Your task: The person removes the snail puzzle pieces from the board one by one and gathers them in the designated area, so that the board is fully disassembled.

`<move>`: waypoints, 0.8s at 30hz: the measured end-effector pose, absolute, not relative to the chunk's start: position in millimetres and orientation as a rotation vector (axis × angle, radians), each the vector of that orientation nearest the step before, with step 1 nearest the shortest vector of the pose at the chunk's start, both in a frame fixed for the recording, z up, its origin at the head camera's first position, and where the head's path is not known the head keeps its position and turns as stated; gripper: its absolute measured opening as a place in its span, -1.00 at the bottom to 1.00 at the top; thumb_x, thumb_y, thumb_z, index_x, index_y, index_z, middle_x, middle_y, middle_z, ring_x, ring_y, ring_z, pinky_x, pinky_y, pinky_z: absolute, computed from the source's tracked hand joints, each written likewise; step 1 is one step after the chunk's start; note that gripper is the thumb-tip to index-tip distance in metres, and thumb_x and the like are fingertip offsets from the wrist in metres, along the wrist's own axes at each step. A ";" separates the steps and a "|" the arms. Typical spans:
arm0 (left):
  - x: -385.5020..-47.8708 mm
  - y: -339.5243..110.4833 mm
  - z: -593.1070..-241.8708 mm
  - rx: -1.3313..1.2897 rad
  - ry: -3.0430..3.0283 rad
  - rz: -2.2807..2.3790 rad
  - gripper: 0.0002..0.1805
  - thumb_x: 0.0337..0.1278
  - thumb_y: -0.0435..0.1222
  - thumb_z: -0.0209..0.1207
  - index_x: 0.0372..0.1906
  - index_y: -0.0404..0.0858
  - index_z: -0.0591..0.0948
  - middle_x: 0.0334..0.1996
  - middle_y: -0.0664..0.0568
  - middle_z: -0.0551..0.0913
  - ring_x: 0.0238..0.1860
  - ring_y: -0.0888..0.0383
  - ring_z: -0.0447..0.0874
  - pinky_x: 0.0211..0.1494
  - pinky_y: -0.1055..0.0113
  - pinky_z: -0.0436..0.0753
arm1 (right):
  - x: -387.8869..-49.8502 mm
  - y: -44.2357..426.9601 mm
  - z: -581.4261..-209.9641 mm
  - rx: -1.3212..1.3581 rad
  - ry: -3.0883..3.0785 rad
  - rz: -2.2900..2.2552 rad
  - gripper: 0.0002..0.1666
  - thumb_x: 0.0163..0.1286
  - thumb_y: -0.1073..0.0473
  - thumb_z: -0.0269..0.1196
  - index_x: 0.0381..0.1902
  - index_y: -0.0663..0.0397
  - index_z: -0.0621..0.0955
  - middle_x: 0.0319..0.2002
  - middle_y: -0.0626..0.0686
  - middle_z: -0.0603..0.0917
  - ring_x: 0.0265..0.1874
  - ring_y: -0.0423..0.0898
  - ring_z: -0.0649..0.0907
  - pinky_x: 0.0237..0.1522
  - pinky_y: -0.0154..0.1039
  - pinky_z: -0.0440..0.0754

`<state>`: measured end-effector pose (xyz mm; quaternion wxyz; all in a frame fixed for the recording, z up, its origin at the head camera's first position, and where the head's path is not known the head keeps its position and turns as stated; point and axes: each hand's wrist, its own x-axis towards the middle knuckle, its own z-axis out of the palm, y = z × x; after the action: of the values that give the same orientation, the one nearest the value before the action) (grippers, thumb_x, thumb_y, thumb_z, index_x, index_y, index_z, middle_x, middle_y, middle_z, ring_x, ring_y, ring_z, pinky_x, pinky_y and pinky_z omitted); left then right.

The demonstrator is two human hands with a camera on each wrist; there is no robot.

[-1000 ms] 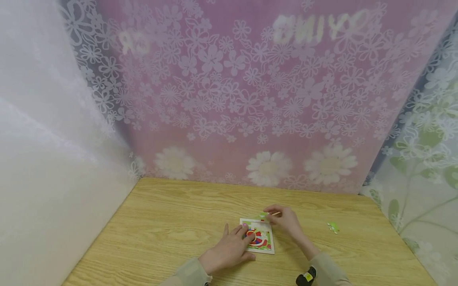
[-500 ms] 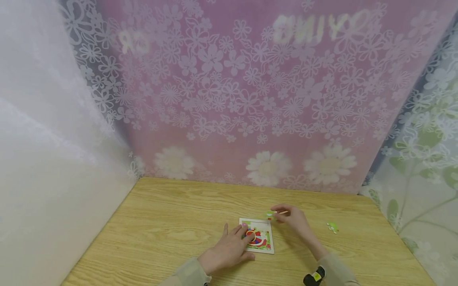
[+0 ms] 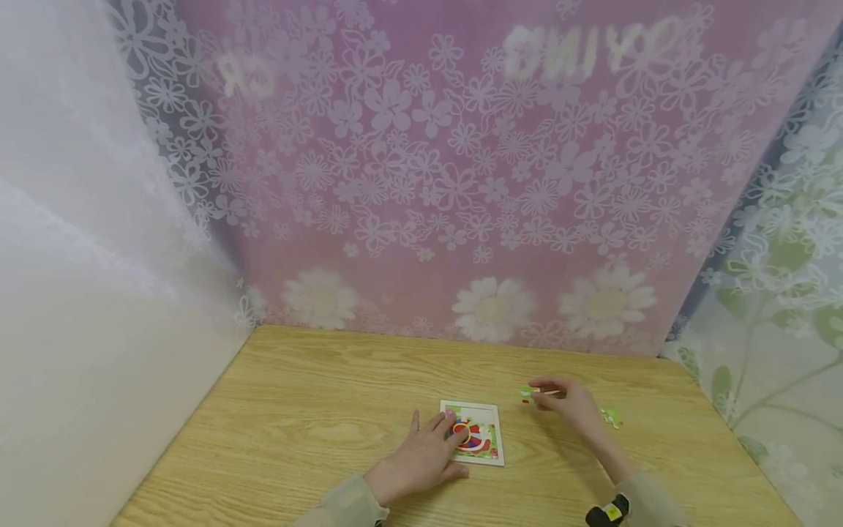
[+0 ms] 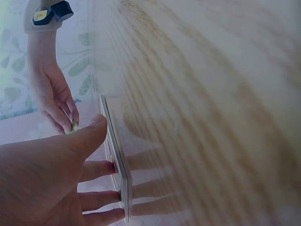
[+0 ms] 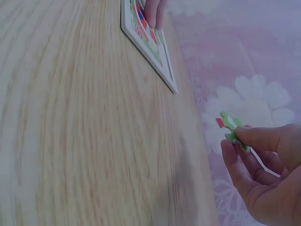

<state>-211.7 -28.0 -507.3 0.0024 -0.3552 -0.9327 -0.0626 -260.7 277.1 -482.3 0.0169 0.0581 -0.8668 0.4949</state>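
Note:
In the head view, a white-framed jigsaw puzzle lies on the table, its picture red, blue and green, with a pale bare strip along its far side. My left hand rests on its left part with fingers spread straight. To the right of the puzzle and above the table, my right hand pinches a green jigsaw piece between thumb and fingers. The right wrist view shows this piece with knobbed edges and a red corner. Another green jigsaw piece lies on the table, right of my right hand.
The wood-grain table meets a pink flowered backdrop at its far edge. A white sheet hangs on the left, and a leaf-patterned curtain on the right. A black device is strapped to my right wrist.
My right hand has moved to the right, away from the puzzle, carrying the green jigsaw piece. My left hand has stayed on the puzzle.

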 end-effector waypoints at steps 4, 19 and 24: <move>-211.2 -28.0 -507.2 -1.117 -2.914 -0.200 -0.25 0.32 0.24 0.06 0.46 -0.08 0.44 0.48 -0.18 0.34 0.47 -0.12 0.33 0.35 -0.40 0.30 | -258.1 291.4 -484.3 0.180 -2.663 1.553 -0.60 0.43 0.25 0.31 0.13 0.40 0.61 -0.06 0.31 0.70 -0.19 0.08 0.77 -0.12 -0.12 0.75; -212.4 -28.6 -508.4 -1.132 -2.924 -0.231 -0.27 0.36 0.19 0.06 0.46 -0.13 0.43 0.49 -0.20 0.32 0.48 -0.16 0.31 0.35 -0.44 0.26 | -251.5 341.6 -473.7 0.041 -2.750 1.431 -0.48 0.47 0.12 0.29 0.25 0.35 0.56 0.04 0.30 0.66 -0.15 0.01 0.77 -0.08 -0.12 0.74; -211.8 -27.9 -508.4 -1.125 -2.926 -0.222 -0.26 0.35 0.21 0.06 0.46 -0.12 0.44 0.49 -0.19 0.33 0.47 -0.15 0.31 0.35 -0.43 0.28 | -253.0 350.3 -475.0 0.027 -2.793 1.372 -0.50 0.46 0.10 0.31 0.21 0.32 0.60 0.02 0.29 0.69 -0.16 -0.01 0.77 -0.14 -0.13 0.75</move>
<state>-211.8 -27.9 -508.4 -0.0006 -0.3580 -0.9310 -0.0705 -253.0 350.3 -475.0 0.0147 0.0085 -0.8974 0.4409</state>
